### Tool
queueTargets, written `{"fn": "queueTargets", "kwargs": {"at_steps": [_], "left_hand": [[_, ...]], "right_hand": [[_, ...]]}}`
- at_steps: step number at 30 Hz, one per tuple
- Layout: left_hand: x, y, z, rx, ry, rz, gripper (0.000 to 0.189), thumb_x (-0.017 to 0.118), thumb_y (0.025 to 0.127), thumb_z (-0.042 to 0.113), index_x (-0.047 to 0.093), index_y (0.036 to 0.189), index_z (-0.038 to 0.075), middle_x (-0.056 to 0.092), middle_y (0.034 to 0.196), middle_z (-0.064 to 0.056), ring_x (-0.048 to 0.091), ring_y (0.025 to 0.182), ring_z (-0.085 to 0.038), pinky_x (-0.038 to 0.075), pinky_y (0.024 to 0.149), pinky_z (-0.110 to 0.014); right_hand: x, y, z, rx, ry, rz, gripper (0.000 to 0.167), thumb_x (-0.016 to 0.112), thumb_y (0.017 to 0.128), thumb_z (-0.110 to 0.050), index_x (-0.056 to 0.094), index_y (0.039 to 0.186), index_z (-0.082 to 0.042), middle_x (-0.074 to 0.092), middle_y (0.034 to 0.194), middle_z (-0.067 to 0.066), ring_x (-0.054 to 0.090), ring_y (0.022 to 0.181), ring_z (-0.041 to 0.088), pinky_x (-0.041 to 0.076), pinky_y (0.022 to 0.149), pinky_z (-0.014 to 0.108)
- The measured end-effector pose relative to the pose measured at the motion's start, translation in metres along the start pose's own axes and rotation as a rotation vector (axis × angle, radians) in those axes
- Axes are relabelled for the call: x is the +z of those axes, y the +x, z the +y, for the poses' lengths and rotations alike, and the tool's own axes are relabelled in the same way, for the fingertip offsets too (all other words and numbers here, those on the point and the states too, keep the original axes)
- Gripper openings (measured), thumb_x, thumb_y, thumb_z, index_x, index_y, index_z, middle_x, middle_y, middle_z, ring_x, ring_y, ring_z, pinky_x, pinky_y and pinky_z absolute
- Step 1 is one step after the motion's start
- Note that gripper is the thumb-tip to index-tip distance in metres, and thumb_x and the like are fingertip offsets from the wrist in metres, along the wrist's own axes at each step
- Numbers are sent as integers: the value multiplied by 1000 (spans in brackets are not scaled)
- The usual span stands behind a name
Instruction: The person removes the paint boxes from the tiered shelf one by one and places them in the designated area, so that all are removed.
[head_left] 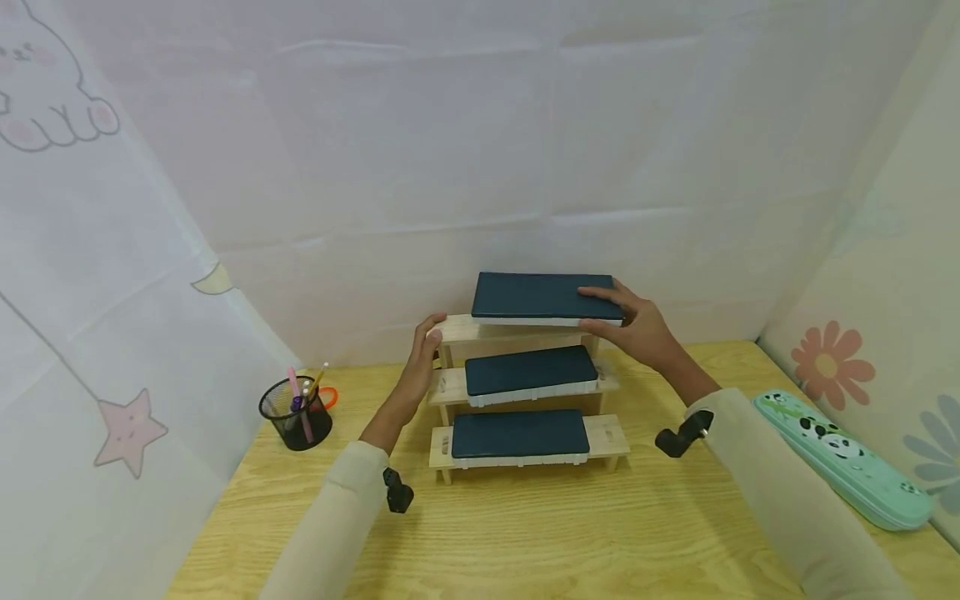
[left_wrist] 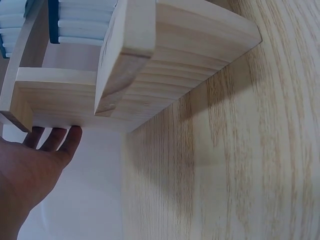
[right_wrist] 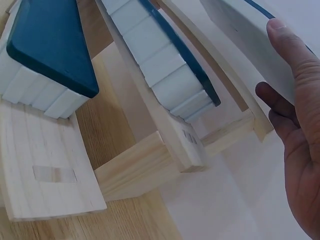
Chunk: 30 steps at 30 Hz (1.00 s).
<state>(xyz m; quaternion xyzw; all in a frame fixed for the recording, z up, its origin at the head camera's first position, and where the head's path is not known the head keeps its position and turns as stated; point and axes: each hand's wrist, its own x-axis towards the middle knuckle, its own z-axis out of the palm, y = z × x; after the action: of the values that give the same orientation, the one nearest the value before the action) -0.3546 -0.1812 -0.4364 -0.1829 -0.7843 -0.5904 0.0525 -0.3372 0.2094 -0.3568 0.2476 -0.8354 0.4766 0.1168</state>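
Note:
A three-tier wooden stand (head_left: 615, 435) bears white ribbed boxes with dark blue lids. One lidded box (head_left: 517, 433) is on the lowest tier, and another box (head_left: 536, 371) sits slightly askew on the middle tier. At the top tier my right hand (head_left: 637, 329) grips the right end of the upper box (head_left: 525, 293), with fingers over its lid. In the right wrist view, thumb and fingers of that hand (right_wrist: 302, 120) lie on opposite sides of the box. My left hand (head_left: 412, 371) holds the top tier's left end; in the left wrist view its fingers (left_wrist: 71, 140) reach behind the wood.
A black mesh pen cup (head_left: 300, 429) with pens and an orange-handled item (head_left: 332, 398) stands left of the stand. On the right lies a green panda pencil case (head_left: 840, 454). Cloth-covered walls (head_left: 480, 167) rise behind and beside the wooden table (head_left: 540, 542).

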Motion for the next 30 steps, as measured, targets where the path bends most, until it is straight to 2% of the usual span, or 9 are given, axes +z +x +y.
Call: {"fn": "queueTargets", "kwargs": {"at_steps": [4, 10, 18, 23, 26, 30], "left_hand": [[1, 1, -1, 1, 3, 9, 48, 23, 110, 50, 23, 156, 35, 10, 162, 11, 11, 150, -26, 12, 113, -67], [1, 0, -1, -6, 1, 10, 48, 23, 110, 50, 23, 155, 36, 11, 161, 13, 11, 150, -25, 12, 113, -66], [1, 2, -3, -6, 3, 3, 47, 23, 110, 50, 23, 155, 37, 9, 161, 13, 11, 150, -26, 12, 113, -67], [0, 2, -2, -8, 0, -3, 47, 22, 110, 47, 22, 156, 36, 7, 162, 10, 10, 150, -28, 11, 113, -68], [-1, 0, 1, -16, -11, -4, 47, 22, 111, 44, 21, 156, 33, 7, 163, 6, 8, 150, -30, 10, 113, -68], [-4, -6, 16, -38, -34, -20, 48, 22, 111, 38, 20, 158, 26, 6, 164, 0, 8, 150, -32, 10, 113, -67]], "right_hand": [[-1, -3, 2, -9, -22, 1, 54, 75, 93, -33, 57, 143, -31, 10, 166, 14, 24, 40, 8, 34, 41, 33], [-4, -7, 5, 2, -23, -12, 54, 74, 93, -35, 56, 144, -32, 9, 166, 8, 25, 40, 13, 34, 40, 33], [-9, -9, 1, 5, -20, -14, 53, 74, 94, -31, 56, 144, -31, 10, 165, 7, 27, 39, 19, 35, 39, 32], [-13, -11, -2, -8, -29, -14, 53, 74, 94, -28, 56, 145, -29, 10, 165, 7, 26, 38, 18, 34, 38, 33], [-15, -12, -3, -10, -30, -13, 54, 74, 94, -28, 56, 145, -28, 10, 165, 7, 26, 38, 18, 34, 38, 33], [-16, -12, -4, -6, -25, -14, 54, 73, 95, -29, 55, 145, -28, 9, 165, 7, 27, 37, 19, 35, 38, 33]]}}
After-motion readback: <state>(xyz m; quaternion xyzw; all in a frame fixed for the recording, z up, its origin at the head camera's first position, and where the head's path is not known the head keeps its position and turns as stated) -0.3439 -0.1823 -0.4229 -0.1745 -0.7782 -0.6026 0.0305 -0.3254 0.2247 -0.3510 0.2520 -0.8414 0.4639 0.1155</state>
